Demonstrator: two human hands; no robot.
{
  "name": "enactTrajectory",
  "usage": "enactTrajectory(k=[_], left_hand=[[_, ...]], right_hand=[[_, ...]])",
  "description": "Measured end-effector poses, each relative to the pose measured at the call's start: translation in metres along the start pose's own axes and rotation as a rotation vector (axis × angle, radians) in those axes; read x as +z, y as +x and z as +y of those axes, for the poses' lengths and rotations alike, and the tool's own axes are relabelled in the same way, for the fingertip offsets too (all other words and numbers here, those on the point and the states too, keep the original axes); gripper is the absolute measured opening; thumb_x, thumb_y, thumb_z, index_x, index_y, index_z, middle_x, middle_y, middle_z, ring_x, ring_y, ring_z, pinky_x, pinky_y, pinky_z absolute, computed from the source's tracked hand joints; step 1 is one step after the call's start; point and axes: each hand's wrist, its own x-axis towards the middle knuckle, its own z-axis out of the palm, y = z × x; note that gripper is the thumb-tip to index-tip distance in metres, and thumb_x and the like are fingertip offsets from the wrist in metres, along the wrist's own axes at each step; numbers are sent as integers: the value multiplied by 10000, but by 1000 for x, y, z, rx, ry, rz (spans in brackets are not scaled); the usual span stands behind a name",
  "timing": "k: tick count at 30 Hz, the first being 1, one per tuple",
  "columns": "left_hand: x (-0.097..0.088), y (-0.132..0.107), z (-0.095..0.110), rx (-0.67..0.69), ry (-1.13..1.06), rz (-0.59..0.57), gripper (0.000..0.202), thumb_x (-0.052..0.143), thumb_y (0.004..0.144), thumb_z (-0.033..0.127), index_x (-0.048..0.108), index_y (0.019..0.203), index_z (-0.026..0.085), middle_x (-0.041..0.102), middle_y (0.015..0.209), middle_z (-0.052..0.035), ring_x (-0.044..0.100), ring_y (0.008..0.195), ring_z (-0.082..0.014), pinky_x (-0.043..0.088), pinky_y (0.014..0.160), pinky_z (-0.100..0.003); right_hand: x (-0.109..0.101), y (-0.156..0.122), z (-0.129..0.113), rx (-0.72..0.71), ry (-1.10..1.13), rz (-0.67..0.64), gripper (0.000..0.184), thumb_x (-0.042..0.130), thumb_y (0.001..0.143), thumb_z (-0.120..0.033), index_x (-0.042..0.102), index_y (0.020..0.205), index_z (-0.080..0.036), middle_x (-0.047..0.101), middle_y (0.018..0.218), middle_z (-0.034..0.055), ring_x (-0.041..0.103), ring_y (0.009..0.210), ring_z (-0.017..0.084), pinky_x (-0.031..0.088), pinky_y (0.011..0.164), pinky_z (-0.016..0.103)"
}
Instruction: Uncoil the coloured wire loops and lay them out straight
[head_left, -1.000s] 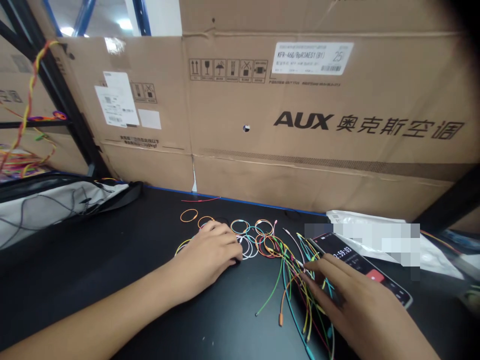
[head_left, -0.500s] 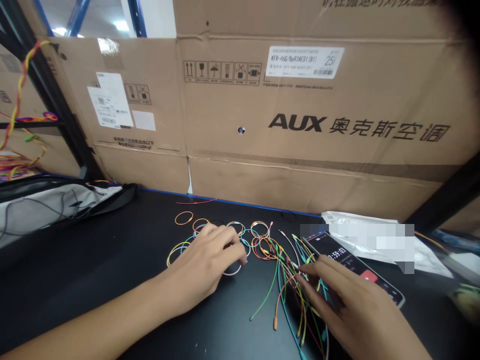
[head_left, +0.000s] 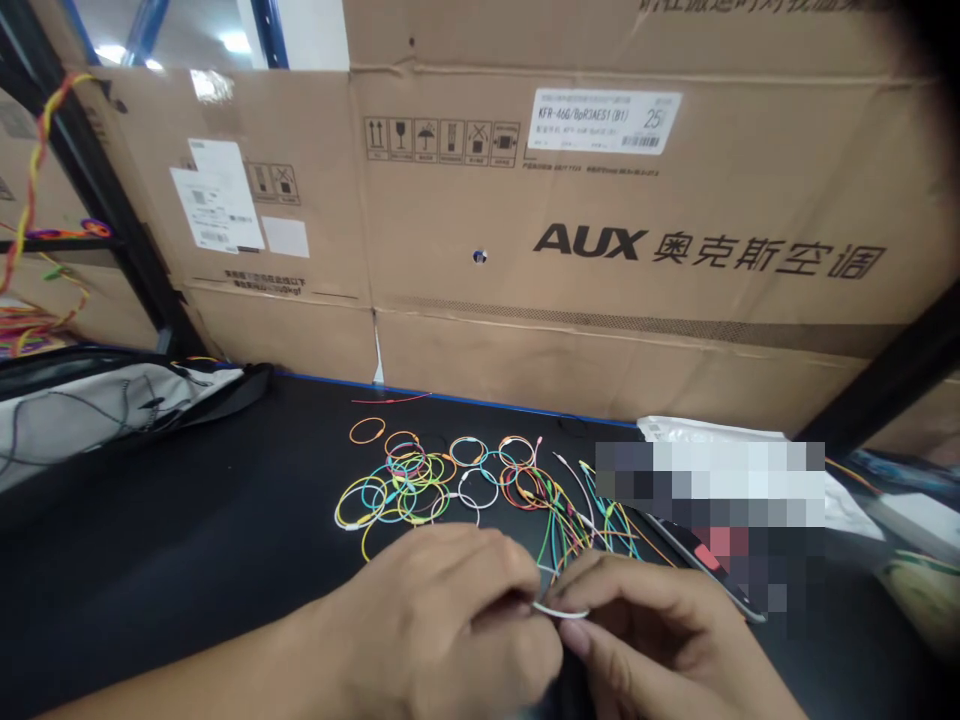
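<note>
Close to the camera, both hands are together over the black table. My left hand [head_left: 450,610] is closed, fingertips pinching one part of a white wire cable [head_left: 561,611]. The thumb and fingers of my right hand [head_left: 652,630] grip the same cable, which bends in a short arc between the hands; its ends are hidden. Beyond my left hand lie several closed wire rings in yellow, blue, white and orange, among them a white ring [head_left: 478,488]. Past my right hand is a loose bunch of straight coloured wire cables [head_left: 559,515].
A phone [head_left: 739,590], partly blurred out, lies on the black table [head_left: 247,540] at the right, by a white plastic bag [head_left: 847,500]. A grey and black bag [head_left: 97,410] is at the left. A cardboard wall [head_left: 450,360] stands along the back edge.
My left hand has moved right and toward the camera, uncovering the rings. My right hand has left the bunch and come nearer. Both now grip the white cable.
</note>
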Motion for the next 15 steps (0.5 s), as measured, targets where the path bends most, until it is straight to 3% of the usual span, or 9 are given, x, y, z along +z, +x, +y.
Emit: enactTrajectory(k=[3,6,11,15], left_hand=[[1,0,-2,3,4,1,347,304,1124,181,561,891,201,560,715,43,470,596,-112,400,542,-256],[2,-1,-8,105,34,-16,280,381,1074,123,595,913,206,598,754,32,449,601,-133,371,523,-296],[-2,-2,-7,254,247,-121,150,578,990,131,706,1027,200,652,831,6,493,664,-177,404,540,-353],[0,-1,0,258,289,-206,157,592,995,132,734,1007,199,659,818,18,517,677,-169,437,555,-349]], right_hand=[[-8,4,-6,-59,81,39,162,851,893,-429,879,950,-279,787,1231,102,789,666,158,673,554,249],[-15,8,-9,-74,96,102,108,842,909,-394,888,949,-305,749,1395,114,833,740,185,707,642,271],[-18,13,1,45,177,154,179,884,865,-422,885,940,-259,810,1301,130,861,911,257,713,744,284],[-19,15,8,90,157,159,328,967,767,-380,850,1028,-219,862,1156,136,859,948,307,719,727,325]])
